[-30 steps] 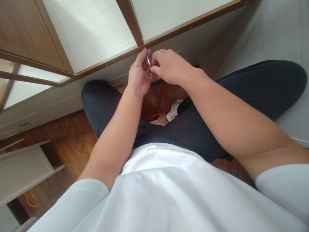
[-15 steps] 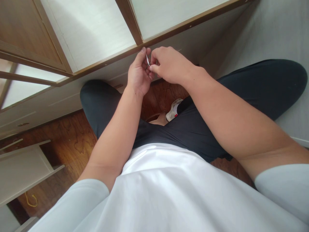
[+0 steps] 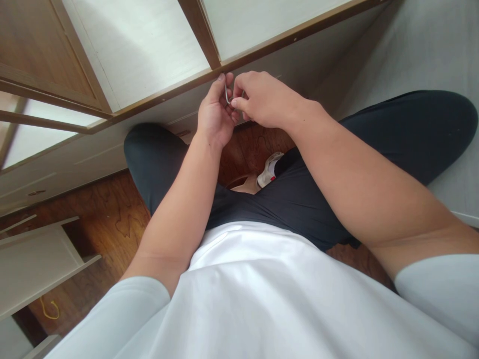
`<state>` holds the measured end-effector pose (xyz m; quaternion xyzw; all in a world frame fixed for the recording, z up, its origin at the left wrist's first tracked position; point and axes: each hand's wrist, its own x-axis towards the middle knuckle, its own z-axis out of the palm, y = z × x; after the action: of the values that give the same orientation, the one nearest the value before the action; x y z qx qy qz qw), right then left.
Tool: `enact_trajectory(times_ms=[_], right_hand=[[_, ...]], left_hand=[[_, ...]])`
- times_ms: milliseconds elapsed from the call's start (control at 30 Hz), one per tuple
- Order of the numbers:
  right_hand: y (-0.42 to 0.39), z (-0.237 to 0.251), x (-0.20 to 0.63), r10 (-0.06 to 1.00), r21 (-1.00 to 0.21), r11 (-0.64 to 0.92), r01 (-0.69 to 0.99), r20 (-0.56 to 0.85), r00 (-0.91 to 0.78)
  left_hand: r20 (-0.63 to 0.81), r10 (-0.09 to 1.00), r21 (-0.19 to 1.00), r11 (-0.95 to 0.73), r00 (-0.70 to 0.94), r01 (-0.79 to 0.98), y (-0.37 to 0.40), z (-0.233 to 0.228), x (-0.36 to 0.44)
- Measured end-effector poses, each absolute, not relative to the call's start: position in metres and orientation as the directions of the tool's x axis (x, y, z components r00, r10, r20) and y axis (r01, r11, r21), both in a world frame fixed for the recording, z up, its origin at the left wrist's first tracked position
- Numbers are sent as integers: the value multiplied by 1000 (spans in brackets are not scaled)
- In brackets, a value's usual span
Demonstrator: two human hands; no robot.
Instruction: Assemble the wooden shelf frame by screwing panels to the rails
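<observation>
1. Head view, hands. Both hands meet at about 12 o'clock of the frame, just below the brown edge strip (image 3: 262, 50) of a pale cabinet panel (image 3: 142, 45). The left hand (image 3: 215, 117) is curled, thumb raised to touch the strip; the right hand (image 3: 262, 99) is closed in a narrow pinch.
2. Head view, held thing. A thin metal pin (image 3: 226, 94), possibly a small hex key, sits between the two hands, at 3 o'clock of the left hand and 9 o'clock of the right. Right fingertips (image 3: 236, 102) grip its lower end; left fingers lie beside it, apparently steadying it. Both hands are thus narrow, closed on the pin.
3. Head view, reason for the hold. Judged from the pose, the two-handed pinch keeps so slim a piece from slipping, and the thumb on the strip braces the hands near the joint.
4. Head view, axis. The pin's long axis runs nearly upright in the frame, from 6 toward 12 o'clock, leaning slightly to 11; the upper end points at the strip. Whether it has a bent tip cannot be told.
5. Head view, surroundings. Crossed legs in dark trousers (image 3: 299, 194) rest on a wooden floor (image 3: 108, 214); a loose white board (image 3: 33, 259) lies at 8 o'clock.
</observation>
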<state>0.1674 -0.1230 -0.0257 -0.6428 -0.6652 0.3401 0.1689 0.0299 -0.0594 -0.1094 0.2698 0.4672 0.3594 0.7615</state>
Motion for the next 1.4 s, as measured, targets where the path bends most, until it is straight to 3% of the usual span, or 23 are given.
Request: enact_trajectory(times_ms=[300, 567, 833, 1400], right_hand=[[-125, -21, 164, 971, -640, -67, 766, -217, -96], [-124, -19, 166, 995, -729, 0, 685, -68, -72], [-128, -5, 165, 999, -584, -35, 811, -52, 6], [-127, -11, 164, 998, -517, -2, 856, -53, -30]], left_hand=[[-528, 776, 750, 616, 345, -239, -60, -109, 30], [-493, 790, 760, 595, 364, -262, -62, -107, 33], [-511, 776, 772, 604, 371, -200, -63, -106, 31], [-464, 803, 811, 555, 375, -184, -62, -109, 33]])
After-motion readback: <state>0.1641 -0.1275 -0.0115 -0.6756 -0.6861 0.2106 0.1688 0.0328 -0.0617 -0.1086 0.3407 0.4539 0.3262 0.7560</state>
